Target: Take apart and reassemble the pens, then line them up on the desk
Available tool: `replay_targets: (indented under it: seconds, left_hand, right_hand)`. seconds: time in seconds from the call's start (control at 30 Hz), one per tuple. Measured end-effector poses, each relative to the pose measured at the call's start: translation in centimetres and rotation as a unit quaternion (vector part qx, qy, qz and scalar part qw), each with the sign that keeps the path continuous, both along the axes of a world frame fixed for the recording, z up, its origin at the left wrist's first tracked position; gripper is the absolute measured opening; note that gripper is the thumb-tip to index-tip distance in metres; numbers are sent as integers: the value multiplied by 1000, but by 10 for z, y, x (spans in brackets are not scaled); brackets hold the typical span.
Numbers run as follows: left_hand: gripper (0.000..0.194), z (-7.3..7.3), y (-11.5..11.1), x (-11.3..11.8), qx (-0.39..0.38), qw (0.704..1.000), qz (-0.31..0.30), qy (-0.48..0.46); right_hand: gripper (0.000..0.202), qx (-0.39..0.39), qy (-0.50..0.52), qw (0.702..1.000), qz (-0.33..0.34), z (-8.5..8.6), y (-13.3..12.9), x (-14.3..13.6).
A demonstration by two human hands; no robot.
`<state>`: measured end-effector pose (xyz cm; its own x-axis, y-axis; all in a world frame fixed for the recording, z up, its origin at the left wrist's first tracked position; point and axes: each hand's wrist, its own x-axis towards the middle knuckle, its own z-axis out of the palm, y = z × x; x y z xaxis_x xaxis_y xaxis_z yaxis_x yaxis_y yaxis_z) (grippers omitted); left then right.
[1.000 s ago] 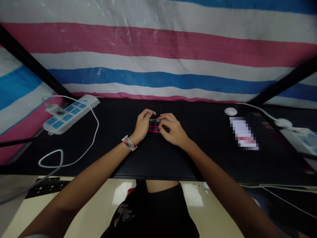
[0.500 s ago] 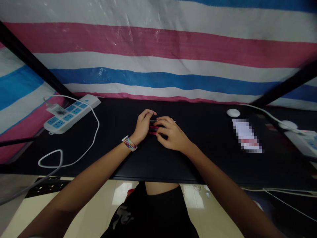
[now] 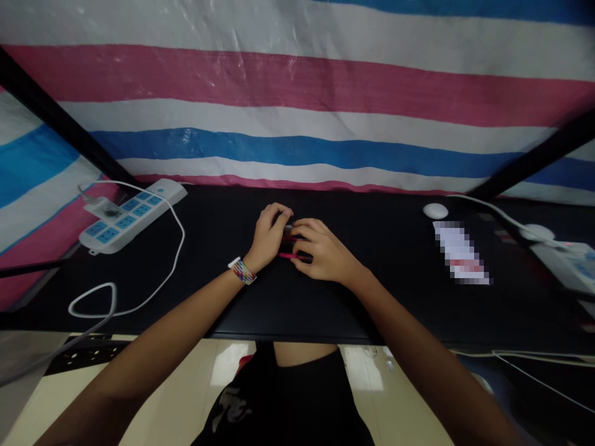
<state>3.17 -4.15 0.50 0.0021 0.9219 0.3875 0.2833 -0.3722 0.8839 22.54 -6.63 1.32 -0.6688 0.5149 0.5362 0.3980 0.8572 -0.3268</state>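
Several thin pen-like sticks, some of them pink [image 3: 287, 255], lie on the black table [image 3: 223, 217] between my hands. My left hand [image 3: 269, 234], with a colourful band on its wrist, curves at their left ends; what its fingers hold, if anything, is hidden. Over the right part of the sticks, my right hand [image 3: 321, 251] bends its fingers, with thumb and fingertips touching them. Most of the sticks' length is hidden under the fingers.
On the left lie a white power strip [image 3: 134, 214] with a plugged-in adapter and a looping white cable [image 3: 182, 238]. To the right are a white mouse-like object [image 3: 436, 211], a blurred-out sheet [image 3: 460, 254] and another power strip [image 3: 569, 263].
My hands stay almost in place. The right fingers have shifted slightly, and the sticks between the hands sit a little differently, with less of them showing. The view has moved slightly.
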Motion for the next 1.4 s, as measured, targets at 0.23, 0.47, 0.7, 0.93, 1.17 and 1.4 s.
replay_targets:
  seconds: [0.23,0.47,0.7,0.93,1.17,1.4]
  left_hand:
    - [28,18,-9,-6,74,988,-28,132]
    - [21,18,-2,-10,69,980,-94,160]
    - [19,13,6,-13,73,993,-63,72]
    - [19,2,21,-18,69,997,-33,24]
    - [19,-3,25,-18,55,998,-14,18]
    - [26,-4,25,-19,36,998,-17,46]
  right_hand:
    - [12,-6,81,996,-43,9,1,5]
    - [17,11,84,984,-154,6,8,14]
    - [21,-130,221,944,-210,1,23,21]
    - [24,-352,411,830,-136,-6,49,31]
    - [32,-382,434,807,-117,-14,53,26]
    - [36,-356,429,821,-121,-16,54,26]
